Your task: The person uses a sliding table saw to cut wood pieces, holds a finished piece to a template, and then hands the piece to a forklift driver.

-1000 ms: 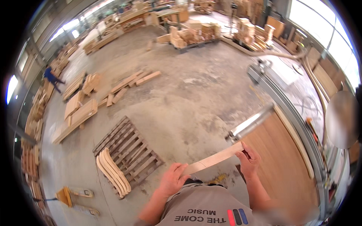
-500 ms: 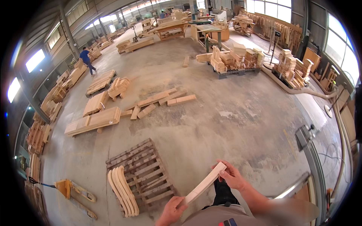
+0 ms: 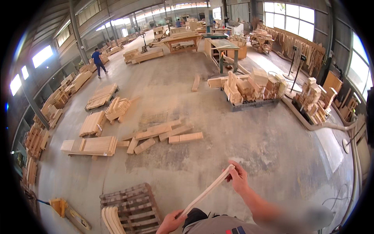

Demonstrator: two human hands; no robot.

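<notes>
1. The right hand [image 3: 238,178] is closed around the far end of a slim wooden strip [image 3: 208,191]; the left hand [image 3: 171,222] grips its near end, by the lower edge of the view.
2. The strip is held in the air beyond the grey shirt [image 3: 212,225], between five and six o'clock in the view.
3. Since half a second ago, the strip shows a narrower side, the pallet [image 3: 128,194] sits lower, and the brown panel at four o'clock has left view. This suggests the piece is being turned in the grip, not put down.
4. Its long axis slants, the far end pointing to half past one, the near end to half past seven.
5. From the strip, the pallet, bearing curved wooden pieces [image 3: 112,220], lies toward nine o'clock; loose timbers [image 3: 186,138] lie toward half past ten.
</notes>
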